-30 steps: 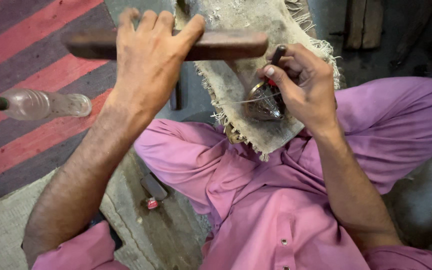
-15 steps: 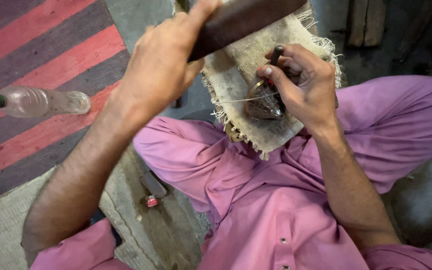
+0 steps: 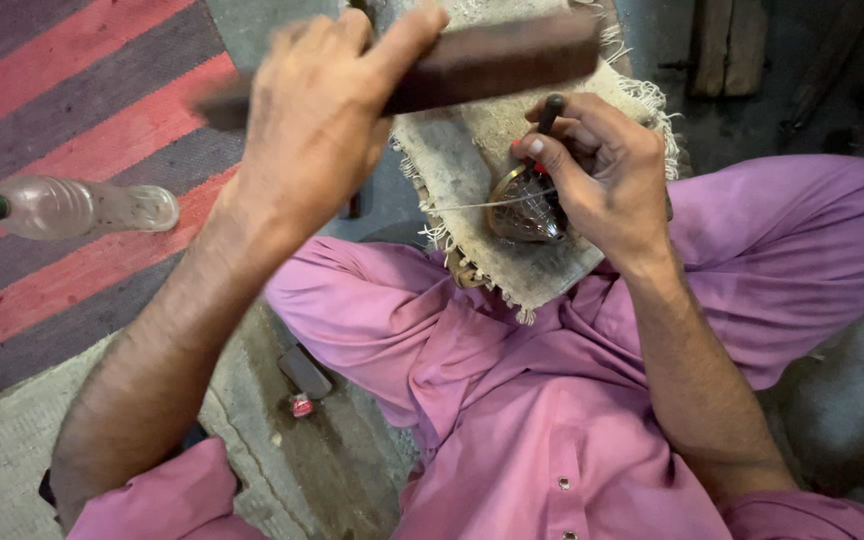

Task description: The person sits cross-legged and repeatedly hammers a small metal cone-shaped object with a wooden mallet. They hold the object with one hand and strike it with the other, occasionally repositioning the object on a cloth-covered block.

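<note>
left hand (image 3: 317,120) clamped on bar (image 3: 492,60), raised, long axis across upper frame | right hand (image 3: 602,170) pinching punch (image 3: 549,112) upright on workpiece (image 3: 524,205), centre right, on burlap (image 3: 472,160), just below bar

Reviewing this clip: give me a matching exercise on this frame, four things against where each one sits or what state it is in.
Things:
1. wooden bar
2. plastic bottle
3. engraved metal piece
4. dark punch tool

Places or states:
A. lying on its side on the striped rug
B. resting on the burlap cloth
C. gripped by the left hand
D. pinched in the right hand

Pairs: 1-C, 2-A, 3-B, 4-D
</note>
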`<action>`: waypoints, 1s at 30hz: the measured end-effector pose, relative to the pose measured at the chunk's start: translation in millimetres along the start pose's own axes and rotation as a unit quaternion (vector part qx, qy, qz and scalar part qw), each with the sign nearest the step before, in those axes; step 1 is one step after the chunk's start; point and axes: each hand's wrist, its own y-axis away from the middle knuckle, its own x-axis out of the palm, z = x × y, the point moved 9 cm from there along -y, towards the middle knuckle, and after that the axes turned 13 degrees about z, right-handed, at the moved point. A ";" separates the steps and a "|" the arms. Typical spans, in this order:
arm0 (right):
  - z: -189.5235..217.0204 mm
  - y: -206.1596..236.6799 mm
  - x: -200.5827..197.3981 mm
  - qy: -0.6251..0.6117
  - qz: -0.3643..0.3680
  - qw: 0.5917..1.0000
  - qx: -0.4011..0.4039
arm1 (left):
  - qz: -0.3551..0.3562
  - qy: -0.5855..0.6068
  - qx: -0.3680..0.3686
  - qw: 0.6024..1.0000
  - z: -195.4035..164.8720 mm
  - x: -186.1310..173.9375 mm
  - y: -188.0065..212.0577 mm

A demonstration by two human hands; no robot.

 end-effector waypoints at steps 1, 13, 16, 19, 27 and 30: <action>-0.3 0.2 0.0 -0.008 -0.004 1.000 -0.001 | 0.006 0.018 -0.005 1.000 1.3 1.5 -1.0; -2.0 -0.7 -0.1 -0.026 0.008 1.000 0.012 | 0.006 0.032 -0.018 0.999 -1.3 -1.1 -4.0; -1.1 -0.8 -0.8 -0.015 0.011 1.000 0.016 | 0.036 0.087 -0.023 0.995 2.5 5.3 -5.9; 0.3 0.0 -0.4 -0.022 0.013 1.000 0.012 | 0.023 0.049 -0.001 0.999 3.2 3.7 -3.7; -0.2 -1.5 0.0 -0.015 0.020 1.000 0.011 | -0.061 0.275 0.019 0.959 14.8 3.4 1.0; -5.0 -0.7 -0.8 -0.069 0.011 0.997 0.023 | -0.007 -0.076 -0.026 0.997 2.8 9.2 -2.6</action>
